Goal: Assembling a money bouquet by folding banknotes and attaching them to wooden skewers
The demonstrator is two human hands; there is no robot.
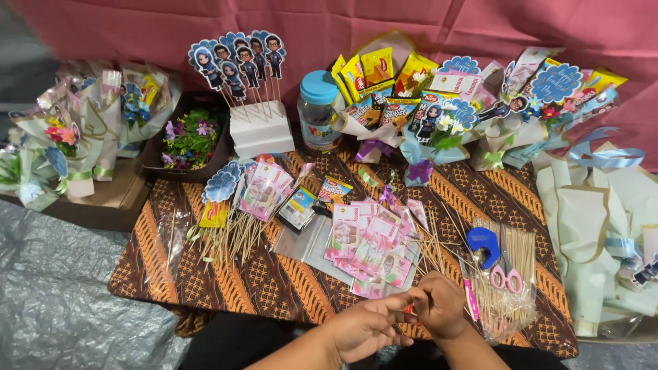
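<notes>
Left hand (363,329): bottom centre of frame, fingers curled, grip pinched together against the right hand on something small, too hidden to name
Right hand (439,305): just right of it, grip closed on a thin wooden skewer (419,296)
Pink paper slips (367,247): fanned on the batik tabletop (288,288), just above both hands
Pink scissors (506,274): lower right, on bagged skewers

At the bottom centre of the frame, the left hand (363,327) and right hand (439,303) meet, fingers pinching something small, too hidden to tell. Just above lie pink sleeved notes (367,247) on a batik-patterned table (274,288); pink scissors (506,274) lie right.
</notes>
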